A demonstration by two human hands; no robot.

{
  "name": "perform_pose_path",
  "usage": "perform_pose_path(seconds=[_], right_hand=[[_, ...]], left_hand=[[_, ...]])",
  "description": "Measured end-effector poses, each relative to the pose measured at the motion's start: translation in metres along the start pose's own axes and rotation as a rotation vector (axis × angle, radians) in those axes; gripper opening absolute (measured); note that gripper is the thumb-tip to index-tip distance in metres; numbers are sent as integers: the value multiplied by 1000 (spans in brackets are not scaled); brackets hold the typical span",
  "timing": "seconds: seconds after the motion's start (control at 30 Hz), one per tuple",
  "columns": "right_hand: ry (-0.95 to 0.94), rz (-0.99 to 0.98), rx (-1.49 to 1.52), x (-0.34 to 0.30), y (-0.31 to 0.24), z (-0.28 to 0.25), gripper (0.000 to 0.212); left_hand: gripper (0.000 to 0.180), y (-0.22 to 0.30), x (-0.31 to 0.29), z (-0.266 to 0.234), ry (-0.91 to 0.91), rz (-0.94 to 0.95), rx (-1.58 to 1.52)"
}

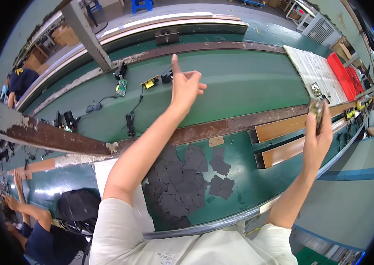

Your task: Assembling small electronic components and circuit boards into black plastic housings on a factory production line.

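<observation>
My left hand (185,90) is over the green conveyor belt (240,75), its fingers apart and one stretched forward, with nothing visible in it. Just beside its fingers lies a black plastic housing (166,75), next to a small circuit board with a yellow part (150,82) and a black cord (130,123). On the right, my right hand (318,140) grips a small circuit board (315,111) between thumb and fingers. Another small board (315,89) lies just beyond it on a white, worn sheet (306,66).
Dark grey sheet pieces (176,181) are piled on the green bench before me. Two brown channels (284,129) lie to the right, a red tray (341,76) farther off. A green board (121,87) with black parts sits on the belt. A metal post (87,35) stands left; co-workers are nearby.
</observation>
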State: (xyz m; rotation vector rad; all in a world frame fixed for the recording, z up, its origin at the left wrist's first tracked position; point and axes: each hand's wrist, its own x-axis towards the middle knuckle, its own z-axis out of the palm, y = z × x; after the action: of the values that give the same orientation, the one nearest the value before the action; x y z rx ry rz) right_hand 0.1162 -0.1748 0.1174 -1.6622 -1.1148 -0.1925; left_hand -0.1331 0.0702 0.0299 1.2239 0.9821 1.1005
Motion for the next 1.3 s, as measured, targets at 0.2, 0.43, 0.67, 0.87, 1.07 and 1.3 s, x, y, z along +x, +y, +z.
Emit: perform_pose_path(seconds=[0.2,0.43,0.67,0.87,1.07,1.3], right_hand=[[-430,369,-152,-37,29,-43,42],[-288,-240,-494,-39,30,-26,27],[-1035,-407,84,-92,-80,107,30],[-1167,-419,-23,-100,-84,156,25],[-1193,-342,224,-90,-53,145,19],[-640,434,428,-38,-40,128,7]], left_hand=[[80,-8,25,-22,69,-102,63],[48,-12,-2,7,-367,88,432],[33,-36,-36,22,-403,525,568],[27,-27,1,-7,-241,321,711],[32,-16,9,-16,-286,-103,233],[44,8,-33,7,-537,-276,-319]])
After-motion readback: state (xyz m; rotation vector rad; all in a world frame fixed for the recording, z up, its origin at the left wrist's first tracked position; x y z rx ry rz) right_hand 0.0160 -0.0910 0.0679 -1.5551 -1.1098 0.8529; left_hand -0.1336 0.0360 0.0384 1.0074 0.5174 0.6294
